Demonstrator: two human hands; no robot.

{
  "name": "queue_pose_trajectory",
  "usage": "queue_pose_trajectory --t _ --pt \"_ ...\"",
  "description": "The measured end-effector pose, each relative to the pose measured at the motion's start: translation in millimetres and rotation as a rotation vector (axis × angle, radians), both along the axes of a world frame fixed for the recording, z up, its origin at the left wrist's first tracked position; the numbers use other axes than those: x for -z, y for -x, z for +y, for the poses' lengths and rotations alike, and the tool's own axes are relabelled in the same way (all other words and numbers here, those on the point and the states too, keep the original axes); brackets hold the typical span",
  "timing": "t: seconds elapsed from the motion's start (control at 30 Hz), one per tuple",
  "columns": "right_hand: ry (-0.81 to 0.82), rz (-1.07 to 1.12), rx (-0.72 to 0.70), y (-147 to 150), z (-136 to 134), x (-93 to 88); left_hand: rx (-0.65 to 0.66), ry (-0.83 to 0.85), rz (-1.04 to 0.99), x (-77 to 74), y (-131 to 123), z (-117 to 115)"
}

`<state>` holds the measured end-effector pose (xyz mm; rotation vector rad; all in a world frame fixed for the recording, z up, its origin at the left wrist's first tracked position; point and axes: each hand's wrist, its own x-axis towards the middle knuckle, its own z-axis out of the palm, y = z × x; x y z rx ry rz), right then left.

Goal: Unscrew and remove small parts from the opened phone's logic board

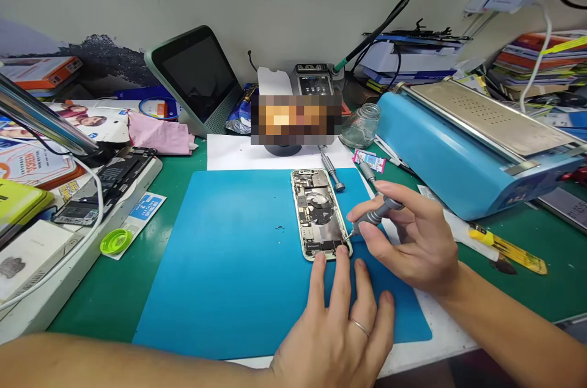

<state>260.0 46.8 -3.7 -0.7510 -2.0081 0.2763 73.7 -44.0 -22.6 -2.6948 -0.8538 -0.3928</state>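
An opened smartphone (pixel 324 228) lies face up on a blue mat (pixel 220 266), its inner parts bare. My left hand (pixel 339 321) rests with fingers spread, its fingertips at the phone's lower edge. A grey precision screwdriver (pixel 373 215) is pinched in my right hand (pixel 413 241), tilted, with its tip at the lower right side of the phone. Another screwdriver (pixel 332 169) lies beyond the phone's upper right corner, and a further grey one (pixel 367 173) lies partly behind my right fingers. Several tiny dark screws (pixel 280 228) sit on the mat left of the phone.
A blue machine with a metal top (pixel 426 150) stands at right, with a yellow cutter (pixel 509 250) before it. A glass jar (pixel 362 126) and a screen device (pixel 197 79) stand at the back. Phone parts (pixel 112 183) and a green cap (pixel 115 241) lie left.
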Motion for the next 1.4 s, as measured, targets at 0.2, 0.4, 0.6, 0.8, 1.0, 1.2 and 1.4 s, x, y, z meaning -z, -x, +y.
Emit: queue_pose_trajectory --t 0.2,0.4,0.6,0.8,1.0,1.2,1.4 --pt "-0.023 -0.007 -0.004 0.8 0.3 -1.6 -0.014 -0.005 -0.006 1.1 -1.4 0.1" --pt "-0.039 -0.026 0.018 -0.5 0.5 -2.6 -0.031 -0.046 -0.020 0.9 -1.5 0.4" --pt "-0.059 0.006 0.005 0.8 0.3 -1.8 -0.034 -0.007 -0.022 -0.1 -1.6 -0.2" --pt "-0.046 0.036 -0.002 2.8 -1.6 -3.6 -0.024 0.013 -0.017 -0.5 -1.8 -0.6" --pt "-0.008 0.058 -0.014 3.3 -1.0 -4.4 -0.023 0.018 -0.007 -1.7 -1.9 -1.2" --pt "0.013 0.146 0.041 2.7 -0.9 -1.1 -0.023 0.035 0.001 -2.7 -0.8 -1.7" --pt "0.094 0.216 0.223 -0.1 6.9 -3.9 -0.013 0.026 -0.009 -2.4 -0.5 -1.6"
